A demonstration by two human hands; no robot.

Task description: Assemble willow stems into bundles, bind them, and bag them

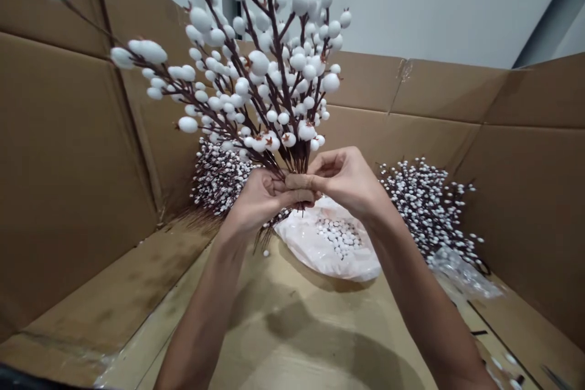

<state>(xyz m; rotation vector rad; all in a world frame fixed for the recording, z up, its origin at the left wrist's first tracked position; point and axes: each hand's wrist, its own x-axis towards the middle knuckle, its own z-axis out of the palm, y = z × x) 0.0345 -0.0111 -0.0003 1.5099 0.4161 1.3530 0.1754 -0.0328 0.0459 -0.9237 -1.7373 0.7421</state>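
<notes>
A bunch of artificial berry stems point(274, 85), with white berries on dark brown twigs, stands upright in front of me and fans out at the top. My left hand point(269, 192) is closed round the gathered lower ends. My right hand point(340, 180) meets it from the other side, thumb and fingers pinched at the same spot on the stems. The fingers overlap there, so whether something small is held between them is hidden. Just below the hands the stem tips poke out.
A white plastic bag point(306, 244) with loose white berries point(340, 236) lies on the table point(292, 329). Heaps of berry stems rest at left point(219, 177) and right point(425, 207). Clear plastic wrap point(466, 271) lies at right. Cardboard walls point(68, 164) surround the table.
</notes>
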